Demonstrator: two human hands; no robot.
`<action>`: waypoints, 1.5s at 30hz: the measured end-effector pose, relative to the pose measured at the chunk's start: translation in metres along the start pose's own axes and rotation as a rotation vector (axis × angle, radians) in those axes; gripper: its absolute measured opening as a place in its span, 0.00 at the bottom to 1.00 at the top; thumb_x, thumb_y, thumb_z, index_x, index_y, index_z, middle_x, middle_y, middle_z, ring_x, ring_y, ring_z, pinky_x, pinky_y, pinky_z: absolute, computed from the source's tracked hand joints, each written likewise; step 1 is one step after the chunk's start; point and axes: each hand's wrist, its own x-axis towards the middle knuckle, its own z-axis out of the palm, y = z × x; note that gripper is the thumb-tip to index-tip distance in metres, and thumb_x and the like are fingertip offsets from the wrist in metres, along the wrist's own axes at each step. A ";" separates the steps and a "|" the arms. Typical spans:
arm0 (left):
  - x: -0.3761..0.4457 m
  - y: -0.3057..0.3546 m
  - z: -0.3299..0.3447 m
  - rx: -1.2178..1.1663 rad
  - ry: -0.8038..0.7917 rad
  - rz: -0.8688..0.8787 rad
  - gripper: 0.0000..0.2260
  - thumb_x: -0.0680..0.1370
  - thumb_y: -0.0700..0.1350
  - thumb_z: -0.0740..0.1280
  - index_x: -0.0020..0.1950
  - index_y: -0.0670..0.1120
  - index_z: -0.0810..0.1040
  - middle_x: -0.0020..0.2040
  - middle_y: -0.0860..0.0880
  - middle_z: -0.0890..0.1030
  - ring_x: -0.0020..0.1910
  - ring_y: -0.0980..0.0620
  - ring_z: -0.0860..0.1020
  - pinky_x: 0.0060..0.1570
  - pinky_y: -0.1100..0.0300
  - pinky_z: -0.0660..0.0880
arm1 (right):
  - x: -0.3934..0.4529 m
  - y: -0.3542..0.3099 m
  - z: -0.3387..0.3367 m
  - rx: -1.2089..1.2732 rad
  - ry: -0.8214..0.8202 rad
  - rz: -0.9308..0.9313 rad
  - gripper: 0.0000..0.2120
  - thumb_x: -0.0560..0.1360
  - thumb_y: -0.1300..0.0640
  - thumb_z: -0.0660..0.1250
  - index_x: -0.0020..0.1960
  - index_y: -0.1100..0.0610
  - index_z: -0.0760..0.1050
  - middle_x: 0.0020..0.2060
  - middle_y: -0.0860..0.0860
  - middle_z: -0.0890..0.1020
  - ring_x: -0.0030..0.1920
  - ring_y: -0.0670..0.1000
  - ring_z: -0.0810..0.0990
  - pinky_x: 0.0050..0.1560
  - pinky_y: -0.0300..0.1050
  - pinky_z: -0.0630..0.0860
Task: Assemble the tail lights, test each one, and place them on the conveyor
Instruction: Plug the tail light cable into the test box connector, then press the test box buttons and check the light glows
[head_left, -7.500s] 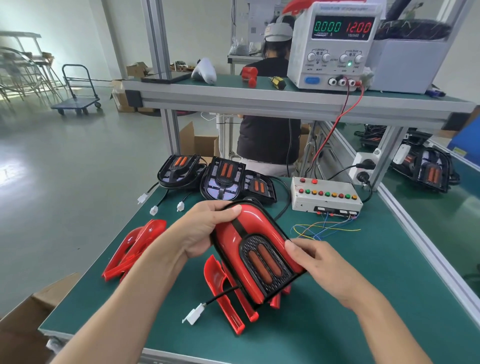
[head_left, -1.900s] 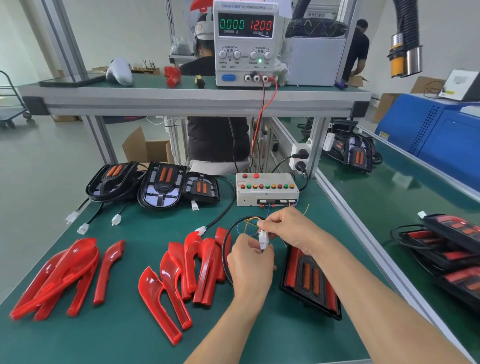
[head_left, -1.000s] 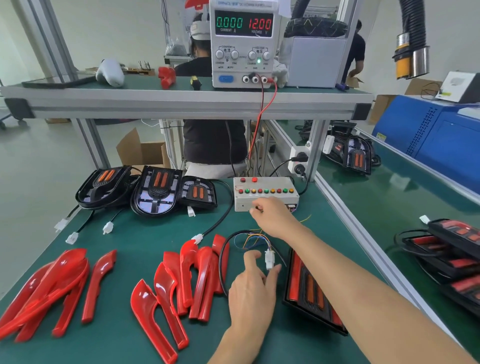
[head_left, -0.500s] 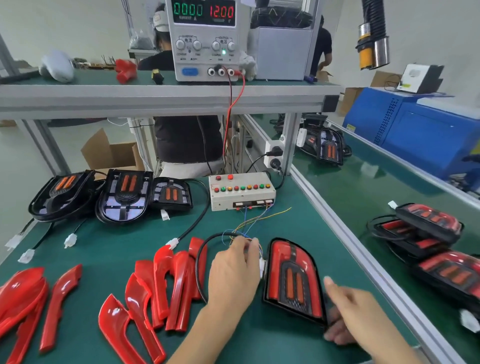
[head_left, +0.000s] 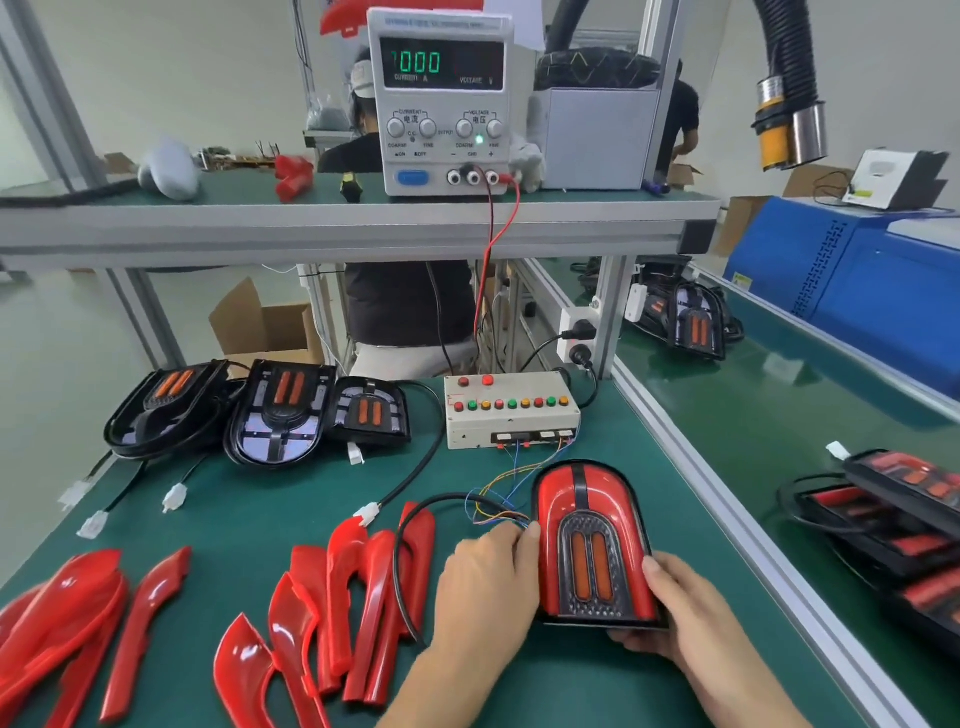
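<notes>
My fingers (head_left: 657, 569) on the right hand (head_left: 691, 613) are wrapped round the lower right edge of the assembled tail light (head_left: 589, 540), thumb on its red lens and the rest underneath, so it stands tilted up off the bench (head_left: 249, 519) towards me; my left hand (head_left: 483, 587) rests just beside its left edge, curled over the spot where its black cable (head_left: 410, 525) meets the coloured wires, though I cannot tell whether those fingers actually pinch the plug. The wires run up to the tester box (head_left: 511, 410) with its row of buttons, and the supply (head_left: 441, 98) on the shelf above shows zeros on the current side, so I judge this lamp is hooked up for its test but not yet passed. Done so far: several finished lights lie on the conveyor (head_left: 753, 415) at my right, one farther up it. Left to do: three black housings (head_left: 280, 410) wait behind, and loose red lenses (head_left: 358, 582) lie in heaps on the bench. An open cardboard box (head_left: 265, 327) stands on the floor beyond; its contents are hidden.
</notes>
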 end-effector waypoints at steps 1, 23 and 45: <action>0.009 0.001 -0.005 0.033 0.062 0.018 0.18 0.83 0.54 0.60 0.35 0.49 0.69 0.33 0.46 0.80 0.35 0.42 0.76 0.36 0.51 0.67 | 0.004 0.000 0.003 -0.002 0.013 -0.042 0.12 0.85 0.53 0.59 0.60 0.58 0.77 0.44 0.61 0.87 0.39 0.61 0.86 0.36 0.48 0.83; 0.169 -0.032 -0.018 0.479 -0.098 0.192 0.21 0.77 0.34 0.59 0.71 0.40 0.70 0.68 0.41 0.75 0.62 0.37 0.73 0.60 0.49 0.70 | 0.025 0.026 0.004 -0.115 0.147 -0.292 0.10 0.85 0.54 0.57 0.59 0.51 0.77 0.34 0.58 0.84 0.30 0.56 0.81 0.29 0.46 0.77; 0.167 -0.029 -0.025 0.597 -0.131 0.201 0.19 0.77 0.35 0.60 0.69 0.41 0.68 0.67 0.41 0.74 0.61 0.37 0.77 0.54 0.50 0.72 | 0.023 0.025 0.005 -0.098 0.119 -0.292 0.11 0.85 0.53 0.57 0.59 0.52 0.77 0.36 0.58 0.85 0.31 0.55 0.82 0.29 0.43 0.78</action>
